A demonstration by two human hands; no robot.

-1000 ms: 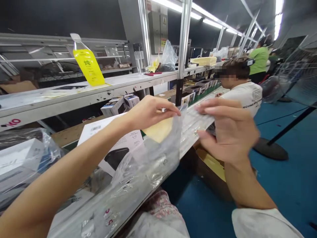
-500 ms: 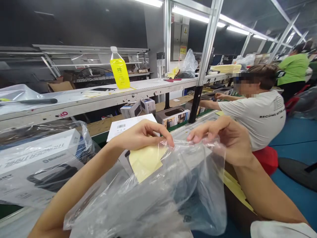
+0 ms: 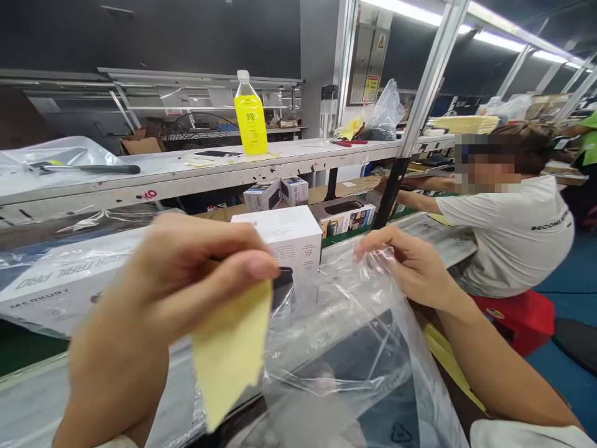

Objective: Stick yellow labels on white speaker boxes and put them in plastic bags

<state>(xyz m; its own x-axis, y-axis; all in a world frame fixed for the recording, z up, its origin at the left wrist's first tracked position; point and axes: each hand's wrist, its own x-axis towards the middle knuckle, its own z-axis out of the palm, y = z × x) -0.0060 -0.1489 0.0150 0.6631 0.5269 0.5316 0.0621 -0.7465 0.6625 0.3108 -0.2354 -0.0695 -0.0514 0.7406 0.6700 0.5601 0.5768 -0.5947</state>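
My left hand [image 3: 163, 286], slightly blurred, is closed with thumb against fingers on a piece of yellow paper [image 3: 233, 354] with a ragged lower edge. The paper hangs below the thumb. On the other side, my right hand [image 3: 413, 267] pinches the gathered upper edge of a clear plastic bag [image 3: 349, 367]. The bag drapes down in front of me, and a small recycling mark shows near its lower right. Behind the hands stands a white printed box [image 3: 291, 233], partly hidden by my left hand.
At the left lies a large printed box [image 3: 51, 292] under clear plastic. Smaller boxes [image 3: 345, 218] stand beyond. A bottle of yellow liquid [image 3: 250, 124] is on the raised shelf [image 3: 196, 177], near a metal post [image 3: 431, 81]. A co-worker in a white shirt [image 3: 513, 230] sits at the right.
My hands have moved apart; the left came back toward me with the yellow paper, and the bag's top is spread wider. The view has turned a little left.
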